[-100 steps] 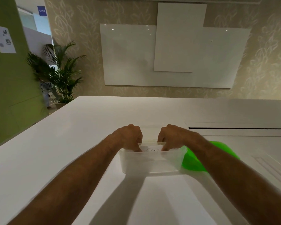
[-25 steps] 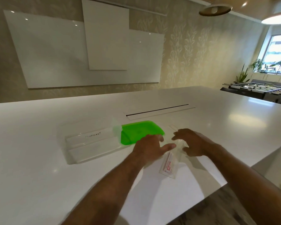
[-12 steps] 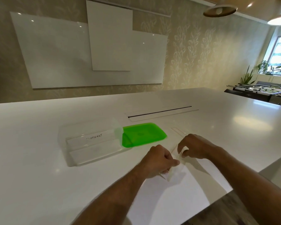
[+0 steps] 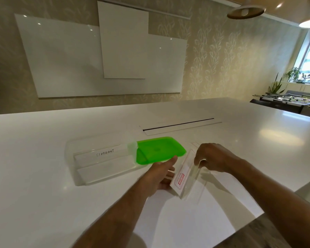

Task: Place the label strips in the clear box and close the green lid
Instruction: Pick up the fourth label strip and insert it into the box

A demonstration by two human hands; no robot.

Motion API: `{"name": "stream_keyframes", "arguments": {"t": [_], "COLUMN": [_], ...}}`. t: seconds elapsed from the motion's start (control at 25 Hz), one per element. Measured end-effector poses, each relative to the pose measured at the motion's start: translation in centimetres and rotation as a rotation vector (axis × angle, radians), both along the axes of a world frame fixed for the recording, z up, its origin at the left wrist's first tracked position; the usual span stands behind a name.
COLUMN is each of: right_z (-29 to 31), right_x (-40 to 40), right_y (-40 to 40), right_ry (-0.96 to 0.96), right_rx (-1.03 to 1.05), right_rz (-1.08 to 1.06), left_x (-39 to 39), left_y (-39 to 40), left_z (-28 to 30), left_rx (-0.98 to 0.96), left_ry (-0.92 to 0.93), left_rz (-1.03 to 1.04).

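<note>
Broadly, the desk (image 4: 43, 140) carried the clear box (image 4: 104, 161), its green lid (image 4: 159, 152) lying open alongside. Beside that box, the right hand (image 4: 217, 158) apparently pinched a label strip (image 4: 183, 174), left hand (image 4: 162, 173) spread beneath. Thin plastic might slip.

— Any writing you can make out?

— Two bits. A white strip (image 4: 98, 154) lying inside the clear box (image 4: 73, 149) has a handwritten word in dark capitals. It looks like "ELEPHANT", though the first letters are faint.

— And the other?

— A red block with white capital letters on the white card (image 4: 182, 176) inside a clear sleeve (image 4: 193, 178), held between the left hand (image 4: 161, 173) and the right hand (image 4: 217, 158). It runs sideways along the card and is too blurred to spell out. A thin red border frames the card.

— Anything on the green lid (image 4: 159, 151)?

— Nothing readable there.
</note>
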State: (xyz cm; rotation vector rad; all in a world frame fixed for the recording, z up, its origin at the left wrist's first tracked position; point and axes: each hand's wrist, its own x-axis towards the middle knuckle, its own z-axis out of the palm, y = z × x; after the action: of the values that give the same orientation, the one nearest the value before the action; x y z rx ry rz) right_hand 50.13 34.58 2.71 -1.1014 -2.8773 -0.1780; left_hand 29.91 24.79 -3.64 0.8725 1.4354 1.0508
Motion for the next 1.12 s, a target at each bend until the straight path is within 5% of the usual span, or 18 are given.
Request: {"name": "stream_keyframes", "arguments": {"t": [0.2, 0.6, 0.8, 1.0, 1.12], "right_z": [0.5, 0.1, 0.5, 0.7, 0.3], "right_x": [-1.1, -2.2, -1.6, -2.0, -2.4], "right_y": [-0.4, -0.2, 0.1, 0.7, 1.0], "right_ry": [0.032, 0.066, 0.208, -0.008, -0.014], "right_rx": [0.040, 0.067, 0.116, 0.181, 0.106], "right_rz": [0.081, 0.079, 0.122, 0.110, 0.121], "left_x": [-0.1, -0.3, -1.3, -2.0, -2.0], "left_y": [-0.2, 0.2, 0.6, 0.5, 0.9], "left_z": [-0.7, -1.0, 0.1, 1.2, 1.3], "left_rx": [-0.080, -0.092, -0.054, 0.116, 0.273], "left_ry": [-0.317, -0.406, -0.075, 0.262, 0.764], "left_rz": [-0.188, -0.135, -0.063, -0.105, -0.117]}}
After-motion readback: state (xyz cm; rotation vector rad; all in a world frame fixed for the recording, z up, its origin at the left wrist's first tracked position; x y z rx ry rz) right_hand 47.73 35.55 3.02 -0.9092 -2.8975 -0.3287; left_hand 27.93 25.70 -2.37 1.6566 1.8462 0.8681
